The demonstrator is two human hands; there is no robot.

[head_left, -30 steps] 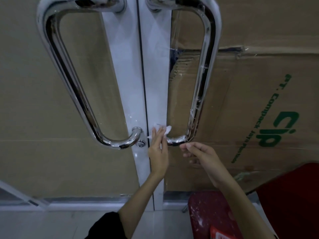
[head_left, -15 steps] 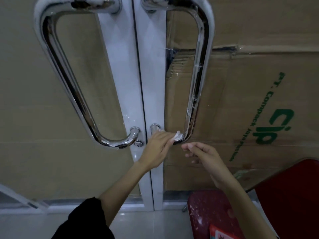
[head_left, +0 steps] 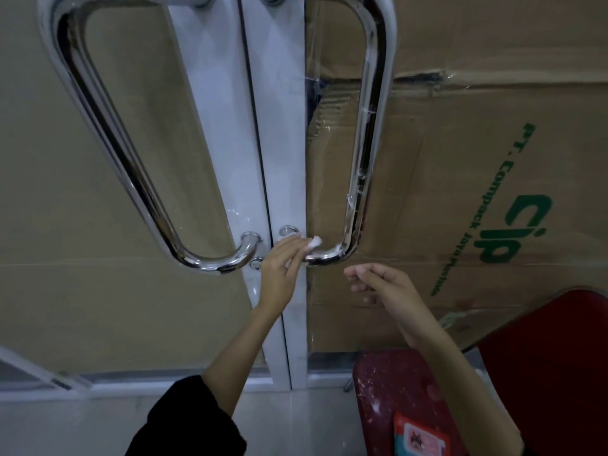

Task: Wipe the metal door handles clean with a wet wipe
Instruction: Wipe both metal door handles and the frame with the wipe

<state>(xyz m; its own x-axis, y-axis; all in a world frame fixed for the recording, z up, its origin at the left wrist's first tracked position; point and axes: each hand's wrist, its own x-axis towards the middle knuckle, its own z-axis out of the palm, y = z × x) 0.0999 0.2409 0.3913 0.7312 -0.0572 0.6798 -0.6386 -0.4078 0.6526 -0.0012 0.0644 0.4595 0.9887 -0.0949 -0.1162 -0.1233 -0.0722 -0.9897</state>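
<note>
Two metal handles are shown on a pair of white-framed doors: the left handle and the right handle, each a long loop whose bar runs up and down the door and bends inward to a mount at the foot. The left hand is closed around a bunched white wipe, which is pressed against the short bottom run of the right handle, just beside its lower mount near the inner edge of the door. The right hand is held loosely half open and empty, just below the lower bend of the same handle and apart from it. From the wipe, the uncleaned length of the bar is judged to lie to the right around the bend and then upward, so the coming stroke would follow the bar's long axis toward the top of the door. Cardboard is seen behind the right-hand glass. A red chair stands at the lower right.
</note>
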